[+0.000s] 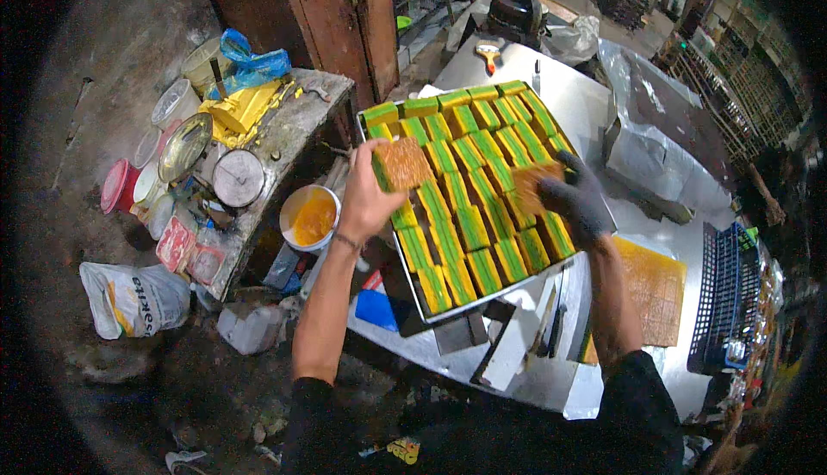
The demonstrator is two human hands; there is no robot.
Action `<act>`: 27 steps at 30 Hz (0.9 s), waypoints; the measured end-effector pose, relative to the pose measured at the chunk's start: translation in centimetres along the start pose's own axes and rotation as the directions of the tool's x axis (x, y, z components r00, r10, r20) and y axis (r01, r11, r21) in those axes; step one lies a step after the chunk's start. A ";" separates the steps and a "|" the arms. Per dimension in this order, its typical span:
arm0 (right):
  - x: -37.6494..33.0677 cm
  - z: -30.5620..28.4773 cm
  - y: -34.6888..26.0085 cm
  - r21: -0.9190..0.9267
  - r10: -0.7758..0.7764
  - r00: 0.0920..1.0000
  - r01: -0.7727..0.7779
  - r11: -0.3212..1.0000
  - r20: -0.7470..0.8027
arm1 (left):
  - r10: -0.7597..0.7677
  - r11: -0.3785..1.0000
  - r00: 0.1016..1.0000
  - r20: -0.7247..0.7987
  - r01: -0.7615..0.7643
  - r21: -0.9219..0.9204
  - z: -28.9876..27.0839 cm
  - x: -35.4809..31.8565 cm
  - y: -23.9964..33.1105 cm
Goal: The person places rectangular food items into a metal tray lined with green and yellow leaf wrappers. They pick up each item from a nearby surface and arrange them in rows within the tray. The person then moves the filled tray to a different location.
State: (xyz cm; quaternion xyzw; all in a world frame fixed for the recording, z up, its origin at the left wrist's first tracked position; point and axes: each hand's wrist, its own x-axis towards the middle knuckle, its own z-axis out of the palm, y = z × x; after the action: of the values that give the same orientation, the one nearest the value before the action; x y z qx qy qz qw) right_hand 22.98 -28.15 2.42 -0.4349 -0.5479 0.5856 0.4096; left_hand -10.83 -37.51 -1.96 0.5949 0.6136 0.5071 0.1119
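My bare left hand grips a square piece of layered cake with a glossy brown top, held over the left side of the tray. A dark glove covers my right hand, whose fingers are closed on another brown-topped cake piece at the tray's right side. Beneath both hands, the shallow metal tray carries several rows of green-and-yellow striped cake slices standing on edge. The slices directly under the two held pieces are partly hidden.
A brown-topped cake slab lies on the metal table beside my right forearm, near a blue plastic crate. Left of the tray stands a white bucket with orange contents. A worn side table bears tubs and a yellow mass. Behind the tray lies a brush.
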 end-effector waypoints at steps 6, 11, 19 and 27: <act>14.9 11.6 2.3 -0.044 0.072 0.996 -0.069 0.997 0.056 | -0.113 0.994 0.993 0.027 0.112 0.017 2.6 8.5 -7.9; 21.2 15.0 4.3 -0.245 0.012 0.999 -0.001 0.969 0.042 | -0.078 0.997 0.989 0.127 0.076 0.022 3.1 10.1 -9.5; 18.0 12.4 1.5 -0.746 -0.263 0.963 0.213 0.632 0.052 | -0.328 0.828 0.903 0.277 0.133 0.545 0.9 10.7 -8.9; -4.9 -6.1 5.4 -0.302 -0.305 0.916 0.222 0.927 -0.259 | 0.033 0.986 0.991 0.131 -0.054 0.155 -1.7 1.7 -2.5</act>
State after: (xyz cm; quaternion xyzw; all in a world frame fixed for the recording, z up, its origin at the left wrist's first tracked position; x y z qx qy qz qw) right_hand 30.23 -31.45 -2.83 -0.4918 -0.6066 0.3720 0.5018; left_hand -14.04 -36.35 -2.25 0.6466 0.6303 0.4197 0.0924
